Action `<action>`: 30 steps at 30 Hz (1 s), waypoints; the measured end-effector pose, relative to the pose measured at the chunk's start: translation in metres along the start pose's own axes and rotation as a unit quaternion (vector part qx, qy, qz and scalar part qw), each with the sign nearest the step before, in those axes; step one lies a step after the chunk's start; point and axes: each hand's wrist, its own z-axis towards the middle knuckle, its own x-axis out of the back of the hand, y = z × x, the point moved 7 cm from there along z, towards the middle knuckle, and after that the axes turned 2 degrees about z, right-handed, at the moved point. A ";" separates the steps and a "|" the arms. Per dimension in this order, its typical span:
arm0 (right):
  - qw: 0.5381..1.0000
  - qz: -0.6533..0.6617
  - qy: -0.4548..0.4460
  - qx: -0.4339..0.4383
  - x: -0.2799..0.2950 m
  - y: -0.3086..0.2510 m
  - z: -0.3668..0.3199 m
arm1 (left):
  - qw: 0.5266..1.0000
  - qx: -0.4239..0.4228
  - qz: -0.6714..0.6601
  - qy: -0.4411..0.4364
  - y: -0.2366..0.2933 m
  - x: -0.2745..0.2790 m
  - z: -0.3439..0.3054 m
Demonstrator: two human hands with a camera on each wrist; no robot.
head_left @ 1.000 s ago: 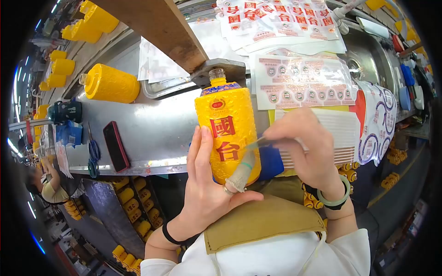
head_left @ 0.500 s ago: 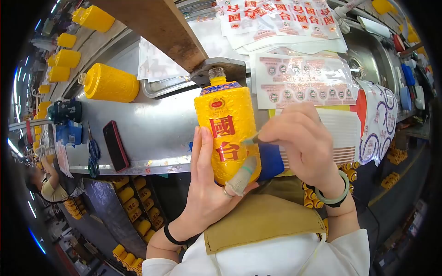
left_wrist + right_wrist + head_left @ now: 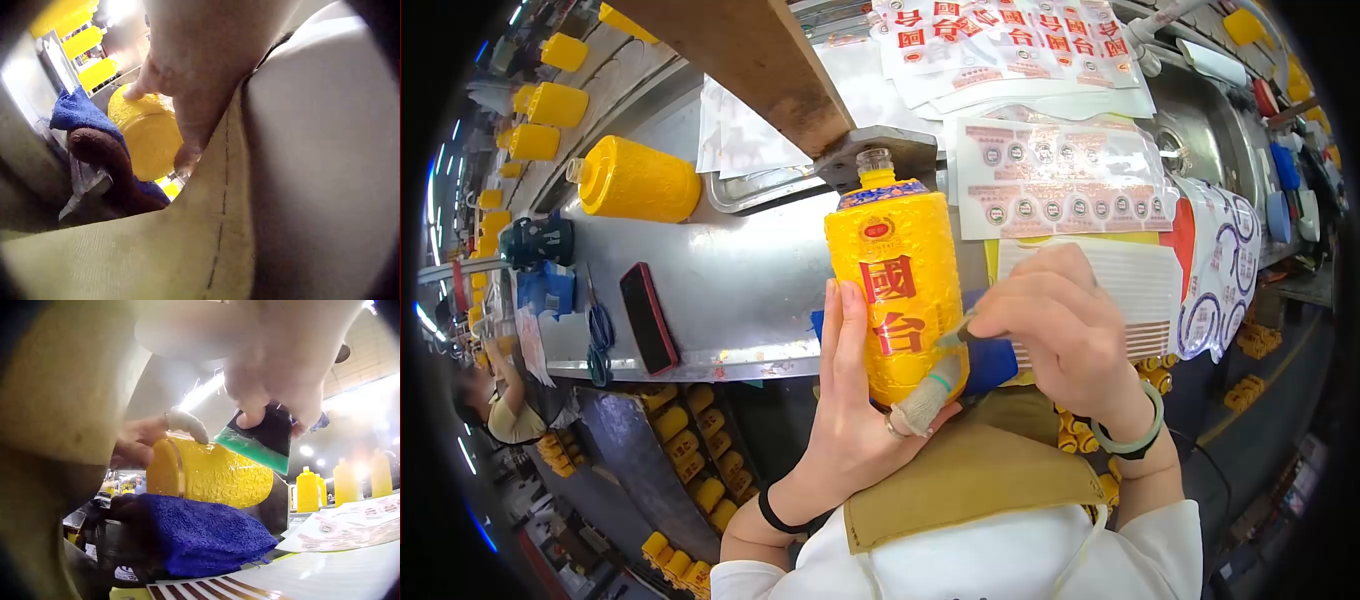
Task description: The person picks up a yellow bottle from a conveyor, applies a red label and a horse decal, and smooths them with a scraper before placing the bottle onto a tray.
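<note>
A yellow embossed bottle (image 3: 902, 240) with red characters and a clear glass neck lies with its mouth against a dark metal bracket (image 3: 875, 152). My left hand (image 3: 845, 415) grips its base end, two fingers along the left side. A finger in a grey cloth sleeve (image 3: 928, 402) lies over the bottle's lower front. Between thumb and fingers my right hand (image 3: 1065, 335) pinches a small squeegee (image 3: 262, 440) with a black holder and green blade. The blade edge meets the bottle's surface, right of the lower character. The right wrist view shows a blue cloth (image 3: 200, 531) under the bottle.
A wooden beam (image 3: 735, 65) reaches down to the bracket. Another yellow bottle (image 3: 640, 180) lies at the left, with a phone (image 3: 648, 318) and scissors (image 3: 600, 335) nearer the edge. Printed sheets (image 3: 1060, 180) spread at right, near a sink (image 3: 1200, 110). Another person (image 3: 510, 400) works far left.
The squeegee lifted slightly half a second ago and is back against the bottle, a little lower. My left hand's outstretched digit has tucked under the base. The bottle has turned slightly; background bottles have shifted.
</note>
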 end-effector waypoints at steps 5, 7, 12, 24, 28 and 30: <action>0.999 -0.011 0.053 0.003 0.001 0.002 0.010 | 1.000 -0.025 -0.001 -0.004 -0.001 -0.002 -0.002; 0.999 -0.003 0.038 0.002 0.003 0.003 0.005 | 0.999 -0.040 0.016 -0.003 0.001 -0.001 -0.002; 1.000 -0.009 0.015 -0.002 0.001 0.004 0.008 | 0.999 -0.030 0.019 0.005 0.000 -0.003 0.005; 0.995 -0.047 0.063 0.053 0.024 -0.010 0.056 | 0.940 0.073 -0.327 0.068 -0.029 -0.014 0.015; 0.995 -0.029 -0.055 0.079 -0.008 -0.022 0.072 | 0.961 0.041 -0.267 0.054 -0.025 -0.009 0.013; 0.990 -0.093 -0.030 0.104 -0.003 -0.015 0.092 | 0.958 0.071 -0.269 0.077 -0.030 -0.011 0.008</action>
